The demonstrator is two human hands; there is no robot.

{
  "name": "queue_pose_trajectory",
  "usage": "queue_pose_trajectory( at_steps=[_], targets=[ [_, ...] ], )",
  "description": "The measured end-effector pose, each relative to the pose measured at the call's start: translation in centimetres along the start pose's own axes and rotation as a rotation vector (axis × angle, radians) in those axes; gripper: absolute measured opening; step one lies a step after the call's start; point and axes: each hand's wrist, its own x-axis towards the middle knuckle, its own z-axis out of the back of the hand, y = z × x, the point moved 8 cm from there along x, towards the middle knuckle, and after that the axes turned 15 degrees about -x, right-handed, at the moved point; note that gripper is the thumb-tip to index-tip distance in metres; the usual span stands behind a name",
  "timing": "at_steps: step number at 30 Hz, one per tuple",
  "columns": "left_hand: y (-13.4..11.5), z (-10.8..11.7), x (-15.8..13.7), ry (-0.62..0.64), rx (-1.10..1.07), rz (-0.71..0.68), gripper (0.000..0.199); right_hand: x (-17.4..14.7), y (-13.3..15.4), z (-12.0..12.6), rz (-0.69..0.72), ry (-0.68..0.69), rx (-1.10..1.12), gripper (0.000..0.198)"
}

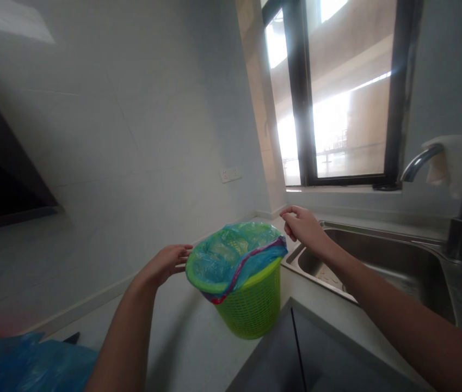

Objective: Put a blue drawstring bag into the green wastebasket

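1. Green plastic basket (251,305): round, tapered toward the base, walls of open lattice weave, standing upright on the pale tabletop (190,343), just left of the sink (381,256).
2. Blue bag (231,253): thin, translucent, crinkled film stretched over the basket's mouth and folded over its rim; red-purple band along the hem on the near and right side; green showing through the film.
3. Left hand (169,262): at the basket's left rim, fingers extended and loosely curved, tips touching or nearly touching the bag's edge; open, gripping nothing clearly; actual contact hard to judge.
4. Right hand (302,224): above the basket's right rim, over the sink's near corner, fingers curled with thumb and forefinger pinched together; apart from the bag, nothing visible between the fingertips.
5. Sink: brushed steel, rectangular, right of the basket; bottom partly hidden by the right forearm.
6. Faucet (422,160): curved chrome spout behind the sink, far right of the basket, a pale cloth (453,160) draped over it.
7. Second heap of blue film (26,362): lower left of the basket, cut off by the frame, blurred; red patch beside it unidentifiable.
8. Dark flat panel (296,354) in front of the basket, cut off below.
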Motion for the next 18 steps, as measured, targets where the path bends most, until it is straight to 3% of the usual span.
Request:
queue_pose_trajectory(
  at_steps=[2, 4, 6, 8, 10, 13, 18],
  targets=[
    [0.7, -0.6, -1.0, 0.165, 0.224, 0.106, 0.025, 0.8, -2.0, -1.7, -0.06, 0.144, -0.076, 0.02],
    [1.3, -1.4, -2.2, 0.303, 0.385, 0.168, 0.028, 0.7, -3.6, -4.0, -0.145, 0.38, -0.019, 0.034],
    [1.6, -2.0, -3.0, 0.35, 0.471, 0.187, 0.03, -0.1, -4.7, -5.7, -0.274, 0.566, 0.146, 0.046],
    [1.8, -2.6, -3.3, 0.371, 0.495, 0.2, 0.033, -0.7, -5.2, -6.6, -0.409, 0.665, 0.326, 0.052],
    [2.2, -3.2, -3.2, 0.387, 0.477, 0.203, 0.036, -1.0, -5.3, -7.1, -0.485, 0.735, 0.443, 0.048],
    [2.5, -3.6, -2.5, 0.372, 0.435, 0.158, 0.037, -0.8, -5.5, -7.4, -0.481, 0.8, 0.496, 0.036],
    [2.0, -3.5, -1.0, 0.243, 0.428, -0.017, 0.031, 0.1, -6.3, -7.5, -0.467, 0.731, 0.552, 0.019]
  ],
)
